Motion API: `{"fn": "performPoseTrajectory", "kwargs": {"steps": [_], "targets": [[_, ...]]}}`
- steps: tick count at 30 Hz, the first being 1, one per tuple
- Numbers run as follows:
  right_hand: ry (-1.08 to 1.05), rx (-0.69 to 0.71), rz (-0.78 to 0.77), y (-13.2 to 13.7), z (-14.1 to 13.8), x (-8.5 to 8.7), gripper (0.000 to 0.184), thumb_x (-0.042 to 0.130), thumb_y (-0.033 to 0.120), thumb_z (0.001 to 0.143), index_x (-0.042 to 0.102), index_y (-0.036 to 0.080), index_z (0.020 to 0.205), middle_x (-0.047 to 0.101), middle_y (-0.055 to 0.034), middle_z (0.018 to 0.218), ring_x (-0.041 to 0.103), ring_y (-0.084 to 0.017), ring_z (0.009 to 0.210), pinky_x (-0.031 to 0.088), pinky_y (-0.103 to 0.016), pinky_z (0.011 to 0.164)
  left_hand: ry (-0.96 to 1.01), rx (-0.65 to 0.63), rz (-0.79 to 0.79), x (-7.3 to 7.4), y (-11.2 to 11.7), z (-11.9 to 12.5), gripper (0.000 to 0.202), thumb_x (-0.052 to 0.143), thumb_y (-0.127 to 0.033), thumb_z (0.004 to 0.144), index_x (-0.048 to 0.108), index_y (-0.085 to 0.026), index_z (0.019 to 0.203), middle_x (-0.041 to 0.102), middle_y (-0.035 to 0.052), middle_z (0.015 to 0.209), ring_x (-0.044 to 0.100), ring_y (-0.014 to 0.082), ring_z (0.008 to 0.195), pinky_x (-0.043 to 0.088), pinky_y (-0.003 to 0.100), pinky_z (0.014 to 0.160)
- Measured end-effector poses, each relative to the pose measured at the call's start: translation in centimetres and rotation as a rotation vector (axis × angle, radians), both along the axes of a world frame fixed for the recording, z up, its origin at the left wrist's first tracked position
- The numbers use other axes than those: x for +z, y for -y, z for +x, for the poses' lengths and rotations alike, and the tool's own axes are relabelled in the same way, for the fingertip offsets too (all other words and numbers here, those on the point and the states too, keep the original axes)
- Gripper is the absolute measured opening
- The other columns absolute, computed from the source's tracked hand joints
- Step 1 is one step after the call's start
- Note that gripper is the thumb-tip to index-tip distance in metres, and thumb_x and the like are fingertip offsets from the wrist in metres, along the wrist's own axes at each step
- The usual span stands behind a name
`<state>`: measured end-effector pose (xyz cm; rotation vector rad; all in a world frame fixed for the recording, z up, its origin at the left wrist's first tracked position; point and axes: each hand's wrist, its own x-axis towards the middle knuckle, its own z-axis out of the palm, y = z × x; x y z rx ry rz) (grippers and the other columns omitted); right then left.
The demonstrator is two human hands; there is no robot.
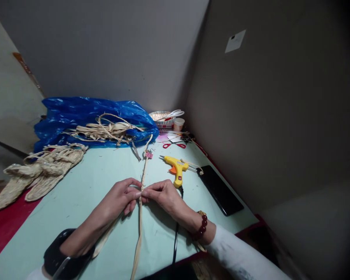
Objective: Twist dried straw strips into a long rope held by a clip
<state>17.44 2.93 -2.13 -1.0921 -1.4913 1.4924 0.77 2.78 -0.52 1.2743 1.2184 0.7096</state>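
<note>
A narrow braid of pale dried plant fibre [144, 171] runs up the middle of the table, gripped near its far end by a pink binder clip [148, 154]. My left hand [126, 196] pinches the braid from the left, thumb and fingers closed on it. From the right, my right hand [160, 194] pinches the same spot, its fingertips meeting those of my left. A loose flat strand [138, 241] hangs from there toward the near edge. Another strand lies partly hidden beneath my left forearm.
A yellow glue gun [177, 169] lies right of the braid, its black cord running nearward. Beyond it are red-handled scissors [174, 146] and a black phone [221, 190]. Woven sandals [55, 167] sit at left. Behind, a blue plastic bag [90, 107] holds fibre strips [107, 132].
</note>
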Motion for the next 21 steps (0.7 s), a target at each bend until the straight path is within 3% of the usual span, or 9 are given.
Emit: {"fn": "performPoseTrajectory", "kwargs": {"steps": [5,9,16,21], "targets": [[0.032,-0.034,0.017,-0.1,-0.1,-0.7,0.021,0.061,0.026,0.073,0.074,0.01,0.067,0.065,-0.0023,0.061,0.051,-0.011,0.059,0.038,-0.021,0.057,-0.051,-0.036,0.043,-0.4,0.0,-0.1,0.023,0.058,-0.033,0.07,0.054,-0.017,0.087,0.052,-0.006,0.041,0.039,0.0088,0.033,0.027,0.019,0.038],[0.13,-0.09,0.104,-0.1,-0.3,-1.1,0.021,0.062,0.025,0.072,0.076,0.01,0.073,0.065,-0.0023,0.061,0.048,-0.011,0.056,0.034,-0.02,0.051,-0.24,-0.006,0.21,-0.2,0.5,0.3,0.019,0.053,-0.028,0.075,0.058,-0.018,0.091,0.054,-0.0052,0.042,0.046,0.0129,0.039,0.033,0.022,0.045],[0.269,-0.149,0.258,0.2,0.0,-0.5,0.024,0.058,0.026,0.076,0.076,0.01,0.078,0.067,-0.0037,0.064,0.054,-0.013,0.059,0.036,-0.021,0.053,-0.682,0.069,0.512,0.7,1.1,0.8,0.019,0.057,-0.032,0.077,0.069,-0.022,0.067,0.069,0.0039,0.066,0.06,0.0216,0.063,0.035,0.028,0.062],[0.31,-0.165,0.37,0.7,0.2,-0.1,0.025,0.058,0.029,0.079,0.076,0.012,0.078,0.068,-0.0047,0.069,0.055,-0.014,0.064,0.038,-0.022,0.058,-0.602,0.061,0.521,1.1,1.4,1.0,0.019,0.055,-0.03,0.079,0.064,-0.02,0.065,0.064,0.0019,0.062,0.056,0.0189,0.059,0.035,0.027,0.06]]}}
